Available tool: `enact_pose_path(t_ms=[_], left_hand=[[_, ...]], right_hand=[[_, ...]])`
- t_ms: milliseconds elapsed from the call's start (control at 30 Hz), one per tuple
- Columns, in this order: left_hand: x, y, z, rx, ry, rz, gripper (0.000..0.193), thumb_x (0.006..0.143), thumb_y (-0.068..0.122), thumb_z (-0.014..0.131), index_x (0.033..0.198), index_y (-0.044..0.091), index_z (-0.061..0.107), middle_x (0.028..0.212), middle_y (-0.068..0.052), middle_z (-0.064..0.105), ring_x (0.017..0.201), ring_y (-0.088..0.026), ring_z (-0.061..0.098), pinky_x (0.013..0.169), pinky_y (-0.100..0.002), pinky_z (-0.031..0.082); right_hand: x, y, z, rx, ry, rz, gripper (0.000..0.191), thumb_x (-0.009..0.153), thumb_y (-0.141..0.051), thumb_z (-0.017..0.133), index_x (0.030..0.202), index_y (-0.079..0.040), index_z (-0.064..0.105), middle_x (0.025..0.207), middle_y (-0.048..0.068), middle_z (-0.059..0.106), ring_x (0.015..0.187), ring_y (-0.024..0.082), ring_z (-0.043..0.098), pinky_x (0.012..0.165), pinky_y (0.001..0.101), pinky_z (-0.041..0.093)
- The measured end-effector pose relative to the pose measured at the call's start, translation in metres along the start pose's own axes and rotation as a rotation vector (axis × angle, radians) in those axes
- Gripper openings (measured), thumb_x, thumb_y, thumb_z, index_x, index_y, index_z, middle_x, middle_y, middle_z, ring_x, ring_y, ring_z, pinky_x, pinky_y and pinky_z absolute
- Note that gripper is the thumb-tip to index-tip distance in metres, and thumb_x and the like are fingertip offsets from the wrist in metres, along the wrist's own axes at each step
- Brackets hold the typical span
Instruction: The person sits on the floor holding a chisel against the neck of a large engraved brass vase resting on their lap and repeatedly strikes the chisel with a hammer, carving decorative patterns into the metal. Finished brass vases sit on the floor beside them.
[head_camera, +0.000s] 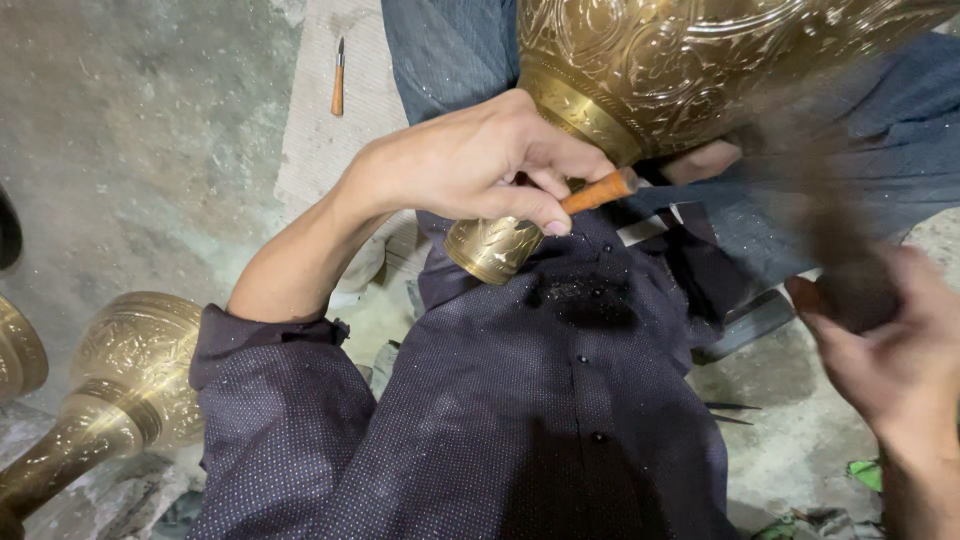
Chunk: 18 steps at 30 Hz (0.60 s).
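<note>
The dark dotted shirt (520, 420) fills the bottom of the head view, buttoned down the front and dusted with fine metal filings near the chest. Just above it the left hand (470, 165) has its fingers pinched tight around a chisel with an orange wooden handle (598, 192), whose handle end pokes out to the right past the thumb. That tool sits against the narrow neck of a large engraved brass vase (640, 70), which lies across the person's lap on blue trousers (450, 50), flared foot (495, 248) toward the chest. The right hand (885, 350) is at the right edge, blurred, closed about a dark mallet (830, 230) smeared by motion. A second chisel (339, 78) lies well apart on a pale board (320, 150) on the concrete floor. Another brass vase (110, 390) lies at lower left
</note>
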<state>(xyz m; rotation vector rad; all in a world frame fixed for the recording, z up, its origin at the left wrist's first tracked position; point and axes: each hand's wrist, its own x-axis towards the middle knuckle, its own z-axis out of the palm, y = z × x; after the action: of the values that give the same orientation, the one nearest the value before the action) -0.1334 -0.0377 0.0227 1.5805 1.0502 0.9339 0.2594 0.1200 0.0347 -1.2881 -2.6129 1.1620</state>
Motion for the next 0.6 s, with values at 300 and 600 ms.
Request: enact_pose_path(t_ms=[300, 600], left_hand=[[-0.005, -0.005, -0.001, -0.02, 0.006, 0.019, 0.05, 0.095, 0.019, 0.079, 0.133, -0.008, 0.062, 0.097, -0.014, 0.079, 0.087, -0.019, 0.081, 0.078, -0.028, 0.06], [-0.007, -0.005, -0.005, -0.015, 0.015, 0.052, 0.049, 0.095, 0.018, 0.079, 0.133, -0.008, 0.062, 0.094, -0.015, 0.079, 0.084, -0.019, 0.08, 0.073, -0.029, 0.059]], right_hand=[[0.003, -0.024, 0.004, 0.039, 0.054, 0.003, 0.039, 0.09, -0.008, 0.082, 0.119, 0.003, 0.06, 0.098, 0.009, 0.065, 0.085, 0.013, 0.064, 0.079, 0.0268, 0.053], [0.005, -0.037, 0.002, -0.004, 0.092, -0.082, 0.035, 0.093, -0.007, 0.079, 0.118, 0.007, 0.059, 0.098, 0.012, 0.064, 0.082, 0.015, 0.062, 0.075, 0.0267, 0.051]])
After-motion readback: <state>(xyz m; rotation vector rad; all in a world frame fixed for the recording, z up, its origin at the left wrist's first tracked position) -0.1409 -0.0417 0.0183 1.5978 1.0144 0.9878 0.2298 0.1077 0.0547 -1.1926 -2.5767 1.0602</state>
